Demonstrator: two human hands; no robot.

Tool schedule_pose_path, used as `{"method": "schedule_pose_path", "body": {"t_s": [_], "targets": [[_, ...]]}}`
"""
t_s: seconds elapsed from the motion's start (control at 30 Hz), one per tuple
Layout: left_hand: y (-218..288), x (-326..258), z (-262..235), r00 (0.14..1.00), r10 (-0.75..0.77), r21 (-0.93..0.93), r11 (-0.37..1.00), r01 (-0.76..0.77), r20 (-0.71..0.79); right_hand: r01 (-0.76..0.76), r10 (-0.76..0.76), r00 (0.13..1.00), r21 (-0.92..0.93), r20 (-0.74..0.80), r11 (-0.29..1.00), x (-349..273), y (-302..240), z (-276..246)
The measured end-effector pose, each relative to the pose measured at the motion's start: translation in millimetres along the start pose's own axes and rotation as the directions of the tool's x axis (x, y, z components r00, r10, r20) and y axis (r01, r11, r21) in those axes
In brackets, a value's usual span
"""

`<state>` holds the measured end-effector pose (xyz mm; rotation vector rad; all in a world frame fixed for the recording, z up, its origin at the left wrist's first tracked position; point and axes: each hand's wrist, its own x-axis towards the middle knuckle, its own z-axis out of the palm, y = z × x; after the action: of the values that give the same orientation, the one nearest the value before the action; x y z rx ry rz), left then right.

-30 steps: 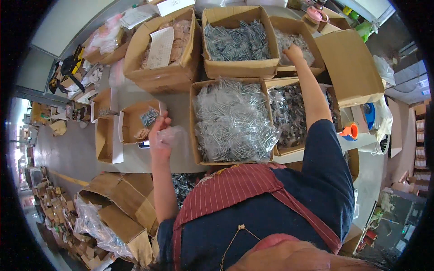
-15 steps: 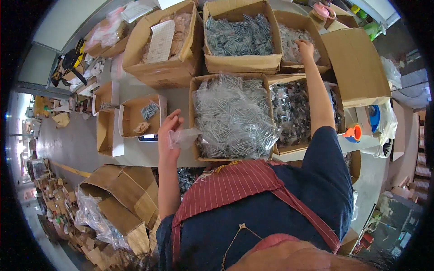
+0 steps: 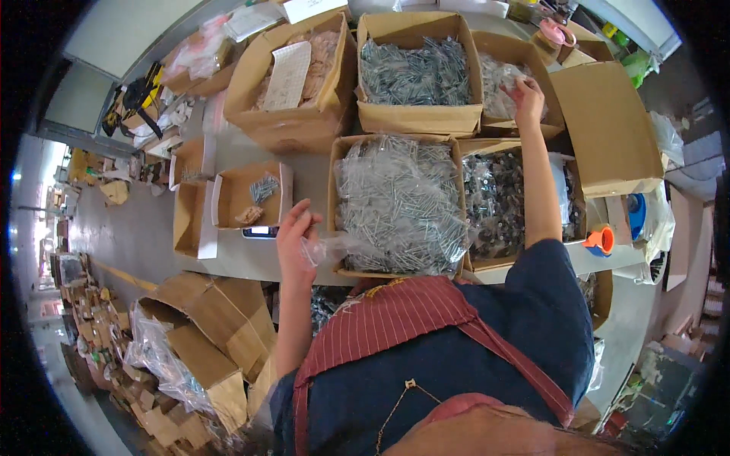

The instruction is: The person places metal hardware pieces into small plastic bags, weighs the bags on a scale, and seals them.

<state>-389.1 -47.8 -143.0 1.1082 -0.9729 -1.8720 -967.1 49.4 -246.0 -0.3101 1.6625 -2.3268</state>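
My left hand (image 3: 298,242) is closed on a clear plastic bag (image 3: 328,249), which trails toward the near left edge of a carton of bagged screws (image 3: 397,201). At the back right, my right hand (image 3: 526,100) is over a carton of small clear bags (image 3: 496,76), thumb and fingers pinched together. Whatever lies between those fingertips is too small to tell. Beneath my right forearm stands a carton of dark bagged parts (image 3: 493,205). To the left, a small open box (image 3: 232,199) contains a little pile of screws (image 3: 265,188) and a tan bundle (image 3: 249,216).
Behind the middle carton sits another carton of screws (image 3: 417,72). Left of it, a tall carton (image 3: 293,131) has a paper sheet (image 3: 287,74) on top. An orange ring-shaped object (image 3: 599,241) rests at the right. Cardboard (image 3: 205,319) lies below the table's left edge.
My right hand has drawn back a little from the small bags, its fingers now turned up and left. The view has shifted slightly. My left hand keeps the plastic bag.
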Motion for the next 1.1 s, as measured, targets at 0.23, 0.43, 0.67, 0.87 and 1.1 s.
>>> {"method": "schedule_pose_path", "body": {"t_s": [0.23,0.43,0.67,0.87,1.1], "targets": [[5,-14,55,0.925,-0.169,0.329,0.943,0.052,0.339,-0.043,0.042,0.867,-0.009,0.496,0.999,-179,-107,52],[1,-20,97,0.802,-0.265,0.401,0.916,0.035,0.536,-0.298,0.17,0.672,0.054,0.721,0.953,-269,-128,80],[-5,-24,93,0.857,-0.12,0.132,0.989,0.061,0.502,-0.423,0.32,0.588,-0.055,0.743,0.904,-313,-122,90],[-3,-29,75,0.909,-0.03,0.035,0.999,0.016,0.416,-0.426,0.351,0.582,-0.093,0.733,0.9,-320,-111,98],[-2,-6,37,0.986,0.086,-0.23,0.972,-0.051,0.146,-0.006,0.216,0.817,-0.366,0.535,0.931,-283,-108,54]]}}
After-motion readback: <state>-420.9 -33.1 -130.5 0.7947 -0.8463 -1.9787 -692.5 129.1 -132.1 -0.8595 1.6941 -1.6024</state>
